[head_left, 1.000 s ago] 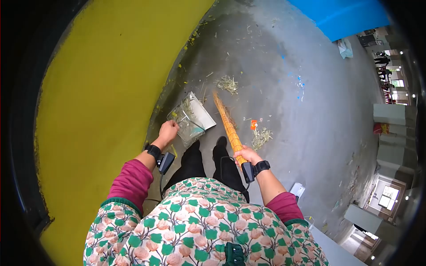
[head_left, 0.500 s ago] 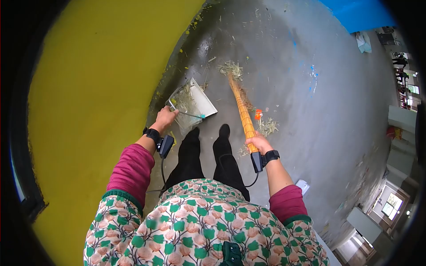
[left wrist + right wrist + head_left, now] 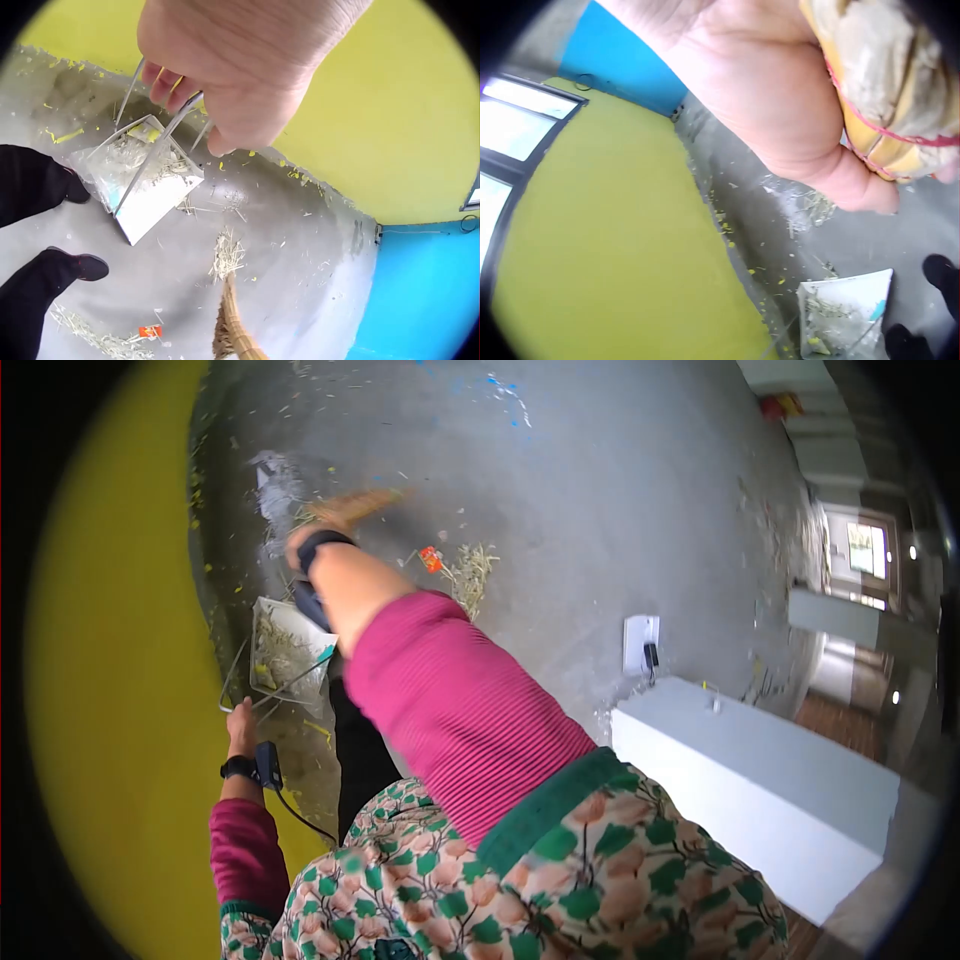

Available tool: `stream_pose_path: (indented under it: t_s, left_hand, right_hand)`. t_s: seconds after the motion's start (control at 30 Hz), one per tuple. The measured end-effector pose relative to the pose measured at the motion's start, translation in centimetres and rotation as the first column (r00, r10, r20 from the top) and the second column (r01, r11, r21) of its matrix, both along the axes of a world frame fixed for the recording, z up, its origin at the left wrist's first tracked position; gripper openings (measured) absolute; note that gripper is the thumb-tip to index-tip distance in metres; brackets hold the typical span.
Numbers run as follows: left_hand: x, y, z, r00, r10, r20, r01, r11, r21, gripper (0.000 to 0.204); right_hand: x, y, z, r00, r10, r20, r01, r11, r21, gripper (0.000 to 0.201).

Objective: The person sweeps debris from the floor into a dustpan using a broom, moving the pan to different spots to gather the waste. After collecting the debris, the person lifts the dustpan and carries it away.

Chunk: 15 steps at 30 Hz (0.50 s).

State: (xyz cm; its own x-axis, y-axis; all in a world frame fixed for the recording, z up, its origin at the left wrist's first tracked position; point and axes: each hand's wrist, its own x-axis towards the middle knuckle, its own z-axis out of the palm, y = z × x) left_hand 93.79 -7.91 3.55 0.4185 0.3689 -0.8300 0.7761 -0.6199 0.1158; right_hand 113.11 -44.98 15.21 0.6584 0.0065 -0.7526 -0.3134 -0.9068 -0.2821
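My left hand (image 3: 240,728) grips the thin metal handle (image 3: 157,152) of a dustpan. The white dustpan (image 3: 154,215) lies on the floor, its clear-sided back holding straw and scraps of yellow. In my right hand (image 3: 780,97) is the bound yellow grip of a straw broom (image 3: 885,146), thumb wrapped along it. The broom (image 3: 238,334) reaches down to a small heap of straw (image 3: 227,256) beyond the dustpan's lip. In the head view, the right arm crosses in front of my body, and the broom is blurred.
A second straw heap (image 3: 470,578) lies to the right, beside an orange wrapper (image 3: 431,558). A yellow-green wall (image 3: 120,660) runs along the left. A white box-shaped block (image 3: 750,780) stands at the lower right. My dark shoes (image 3: 81,266) are near the dustpan.
My right hand has swung the broom forward and left across my body, and its tip now points right in the head view. The view has turned; the left hand still holds the dustpan handle.
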Motion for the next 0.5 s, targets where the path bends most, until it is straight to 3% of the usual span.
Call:
stream_pose_path:
  t_s: [0.03, 0.1, 0.23, 0.5]
  left_hand:
    - [-0.5, 1.1, -1.3, 0.996, -0.035, 0.086, 0.030, 0.998, 0.058, 0.050]
    - [0.2, -1.6, 3.8, 0.973, 0.143, 0.180, -0.058, 0.910, -0.410, 0.050]
    - [-0.3, -6.9, 12.3, 0.978, 0.067, 0.200, 0.057, 0.830, -0.555, 0.047]
    - [4.7, -16.2, 22.1, 0.887, 0.062, 0.459, 0.361, 0.527, -0.769, 0.042]
  right_hand:
    - [-0.5, -1.3, 2.8, 0.999, -0.043, -0.006, 0.043, 0.999, -0.007, 0.028]
    - [0.1, -2.0, 8.5, 0.989, -0.147, -0.007, 0.147, 0.987, 0.059, 0.026]
    - [1.2, -1.6, 11.2, 0.956, -0.293, -0.034, 0.294, 0.936, 0.195, 0.021]
    - [7.6, 1.2, 17.8, 0.901, -0.434, -0.019, 0.378, 0.760, 0.528, 0.016]
